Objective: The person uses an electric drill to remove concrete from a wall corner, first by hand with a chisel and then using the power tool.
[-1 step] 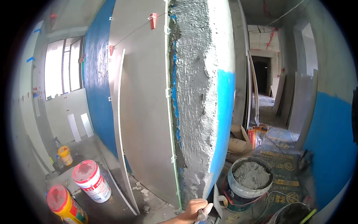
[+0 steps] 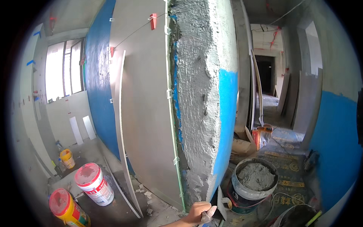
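- Fingers (image 2: 200,206) of the left hand (image 2: 196,215) are curled tightly around a short, greyish, smeared handle (image 2: 205,218); thumb coated in pale residue.
- Handle position: lower centre of view, at the foot of the wall end coated in rough, wet grey mortar (image 2: 194,94). A flat grey plate, dark on one face (image 2: 222,207), stands just right of the hand; cannot tell whether it joins the handle.
- Round, pale-walled, mortar-smeared pail (image 2: 244,192), right of the plate: well filled with lumpy grey mortar (image 2: 257,176), heaped mid-surface. Beneath it, a dark greenish round container (image 2: 238,206); its inside is hidden.
- Round container with a pale rim and dark interior (image 2: 280,220), lower right, partly cut off: contents unclear. Yellow-green stick (image 2: 314,218) at its right side.
- White-and-red cylindrical plastic pail (image 2: 103,191), left floor: upright, dusty red-edged top; contents cannot be told.
- Yellow cylindrical plastic pail with a red-edged top (image 2: 72,212), near the white-and-red one: likewise dusty on top, contents not determined.
- Small yellow plastic bucket (image 2: 68,160), farther back: inside too small to read.
- Orange-and-white printed bag (image 2: 263,136), behind the mortar pail, beside crumpled brown cardboard (image 2: 242,146).
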### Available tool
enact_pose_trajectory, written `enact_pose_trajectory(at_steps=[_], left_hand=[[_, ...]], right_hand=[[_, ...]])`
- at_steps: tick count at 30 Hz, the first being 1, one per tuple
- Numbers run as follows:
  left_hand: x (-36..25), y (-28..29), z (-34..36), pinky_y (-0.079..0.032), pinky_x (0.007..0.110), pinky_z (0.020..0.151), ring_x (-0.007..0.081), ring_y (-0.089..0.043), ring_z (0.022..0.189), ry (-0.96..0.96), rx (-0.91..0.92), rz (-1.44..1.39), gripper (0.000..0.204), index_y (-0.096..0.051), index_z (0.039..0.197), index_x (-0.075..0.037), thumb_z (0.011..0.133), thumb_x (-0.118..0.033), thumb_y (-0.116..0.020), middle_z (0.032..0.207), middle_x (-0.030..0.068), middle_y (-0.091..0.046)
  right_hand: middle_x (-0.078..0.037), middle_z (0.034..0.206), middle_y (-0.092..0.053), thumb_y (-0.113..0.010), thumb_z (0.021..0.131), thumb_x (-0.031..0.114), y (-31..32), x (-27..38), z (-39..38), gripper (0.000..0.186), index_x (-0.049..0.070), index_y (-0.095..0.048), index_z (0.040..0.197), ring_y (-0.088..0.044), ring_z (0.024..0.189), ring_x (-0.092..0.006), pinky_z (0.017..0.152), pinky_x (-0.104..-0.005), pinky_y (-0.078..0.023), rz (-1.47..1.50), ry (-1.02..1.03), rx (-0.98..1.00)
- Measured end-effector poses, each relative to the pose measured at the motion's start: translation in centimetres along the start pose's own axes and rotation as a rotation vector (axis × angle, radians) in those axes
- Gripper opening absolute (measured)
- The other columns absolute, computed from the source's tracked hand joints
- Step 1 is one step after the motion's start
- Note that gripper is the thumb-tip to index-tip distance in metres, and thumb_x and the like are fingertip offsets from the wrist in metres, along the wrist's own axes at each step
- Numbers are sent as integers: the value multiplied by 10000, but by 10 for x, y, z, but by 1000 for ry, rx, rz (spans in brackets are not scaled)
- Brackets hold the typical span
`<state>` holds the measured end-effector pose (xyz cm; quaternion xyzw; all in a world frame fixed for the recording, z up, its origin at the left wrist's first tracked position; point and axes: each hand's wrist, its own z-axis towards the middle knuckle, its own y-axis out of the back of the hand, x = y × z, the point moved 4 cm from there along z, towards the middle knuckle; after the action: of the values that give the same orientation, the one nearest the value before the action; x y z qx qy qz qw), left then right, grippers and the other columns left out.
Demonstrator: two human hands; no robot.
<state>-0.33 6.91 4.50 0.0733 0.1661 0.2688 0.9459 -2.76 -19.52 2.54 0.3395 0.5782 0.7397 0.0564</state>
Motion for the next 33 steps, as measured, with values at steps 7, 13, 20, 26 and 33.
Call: enact_pose_trajectory(at_steps=[7,13,20,26,33], left_hand=[[26,-24,-24,-303,411,494,257,-319,498,488,303,-164,447,-400,648,-4,1004,-200,-586,569,128,-327],[38,-17,-39,-300,394,519,202,-327,518,643,360,-199,464,-389,646,-1,1010,-215,-582,593,109,-297],[50,-5,-91,-300,296,512,89,-341,532,1262,371,-622,371,-459,692,-98,1023,-232,-558,616,-60,-360],[70,12,-156,-394,287,609,123,-481,607,1240,551,-515,335,-511,705,-65,1013,-195,-496,584,4,-451],[64,85,-218,-504,337,830,209,-645,879,1441,725,111,310,-678,1068,-118,977,-334,-476,998,71,-699]], right_hand=[[-222,680,-624,-719,678,217,-2,-9,0,215,61,-673,818,-626,678,-438,622,-529,-479,25,-63,10],[-228,700,-630,-704,685,201,4,-12,3,171,46,-665,747,-627,692,-442,633,-518,-486,167,-78,-41],[-227,727,-638,-695,695,192,0,-19,-6,172,44,-663,777,-639,724,-439,656,-508,-499,212,-105,19],[-232,728,-642,-695,704,198,-2,-20,-11,161,47,-681,758,-642,722,-435,661,-514,-502,254,-168,54],[-171,694,-630,-727,677,213,-22,-50,-4,203,101,-640,823,-624,694,-416,628,-504,-486,296,-279,175]])
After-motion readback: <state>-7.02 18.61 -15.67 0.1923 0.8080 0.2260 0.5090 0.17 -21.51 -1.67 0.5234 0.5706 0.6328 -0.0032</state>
